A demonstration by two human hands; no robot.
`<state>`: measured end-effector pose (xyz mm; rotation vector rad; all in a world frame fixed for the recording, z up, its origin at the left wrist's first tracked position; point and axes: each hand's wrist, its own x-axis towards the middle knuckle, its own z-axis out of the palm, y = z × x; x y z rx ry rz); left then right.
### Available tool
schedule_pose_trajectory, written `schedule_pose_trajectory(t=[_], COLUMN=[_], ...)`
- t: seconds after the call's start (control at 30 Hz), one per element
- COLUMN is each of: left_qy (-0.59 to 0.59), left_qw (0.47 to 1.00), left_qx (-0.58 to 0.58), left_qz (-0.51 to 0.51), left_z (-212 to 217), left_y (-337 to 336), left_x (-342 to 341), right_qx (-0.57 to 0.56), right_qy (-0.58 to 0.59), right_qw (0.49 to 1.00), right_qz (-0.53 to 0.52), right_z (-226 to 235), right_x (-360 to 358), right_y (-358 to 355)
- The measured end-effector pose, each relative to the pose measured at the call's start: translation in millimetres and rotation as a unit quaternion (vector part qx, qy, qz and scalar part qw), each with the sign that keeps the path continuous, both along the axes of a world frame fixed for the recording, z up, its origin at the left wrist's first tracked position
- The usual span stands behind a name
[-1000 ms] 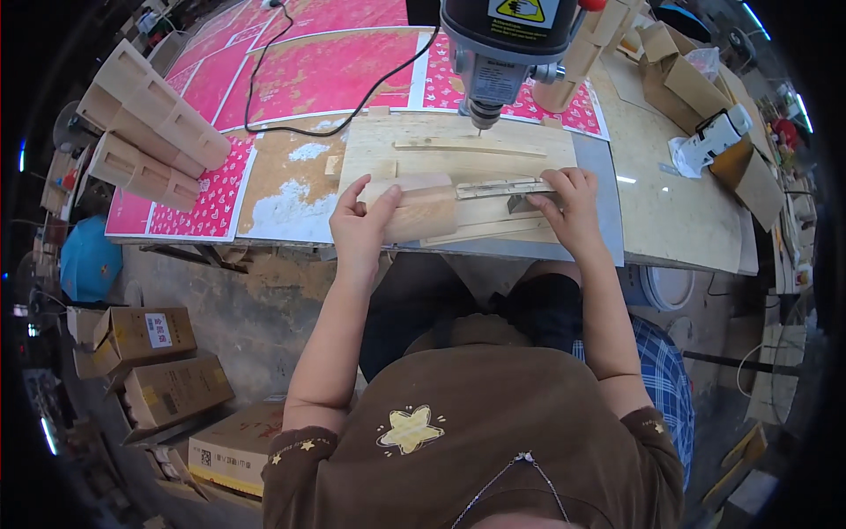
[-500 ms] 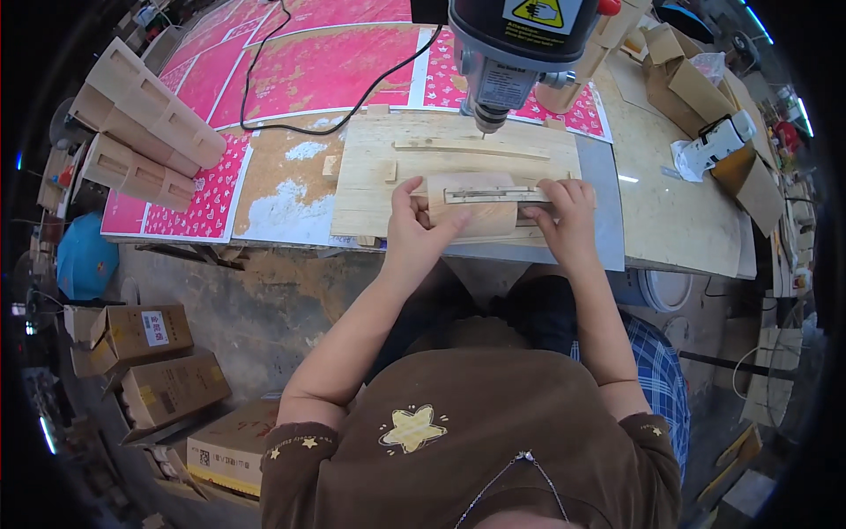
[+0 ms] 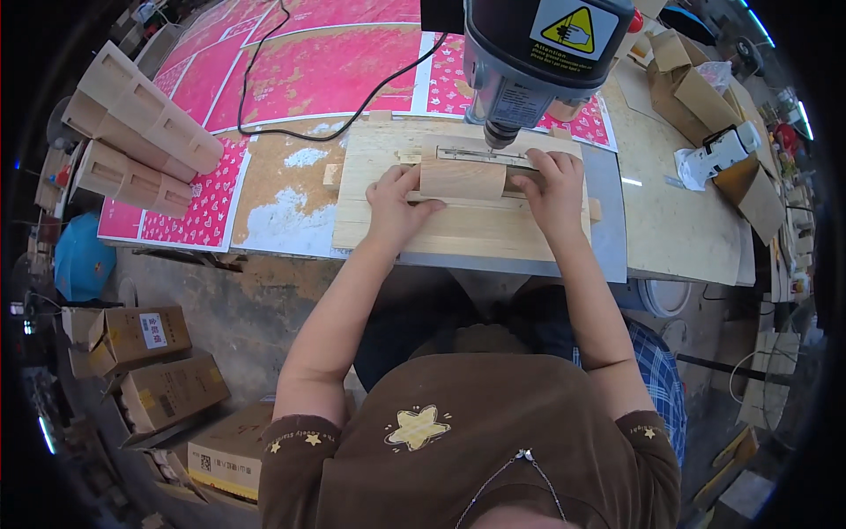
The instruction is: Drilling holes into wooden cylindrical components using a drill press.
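Note:
A curved pale wooden piece [image 3: 463,181] lies on the wooden board, directly under the drill press [image 3: 542,62]. Along its far side runs a narrow slotted strip [image 3: 476,157] with dark marks. My left hand [image 3: 395,207] grips the piece's left end, fingers at the far side and thumb at the near side. At the right end, my right hand [image 3: 557,189] pinches the piece and the strip's end between thumb and fingers. The drill chuck [image 3: 500,135] hangs just beyond the strip; its bit cannot be made out against the strip.
The wooden board [image 3: 441,238] carries small wood blocks. Stacked hollow wooden pieces [image 3: 145,110] stand at the left on a pink patterned sheet [image 3: 335,70]. A black cable [image 3: 370,97] crosses it. Open cardboard boxes [image 3: 692,84] and a white bottle [image 3: 736,145] are at right.
Both hands have pushed the wooden piece and strip away from me, under the drill chuck. My left hand has shifted slightly left. The view has moved a little, and the drill looks closer.

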<state>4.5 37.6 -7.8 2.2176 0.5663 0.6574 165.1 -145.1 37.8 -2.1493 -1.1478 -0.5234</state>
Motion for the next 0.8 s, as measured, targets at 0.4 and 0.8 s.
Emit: schedule_pose_trajectory(t=[0.4,0.8], left_qy=[-0.006,-0.008], left_qw=[0.994,0.995], left_qx=[0.105,0.095], left_qz=[-0.037,-0.038], left_z=[4.0,4.3], left_y=[3.4,2.8], left_x=[-1.1,-1.9], right_qx=[0.288,0.175], right_qy=[0.156,0.007], right_qw=[0.934,0.982], right_qz=[0.140,0.065], right_z=[164.9,152.3], right_x=[63.5,-20.9], right_y=[22.3,-16.2])
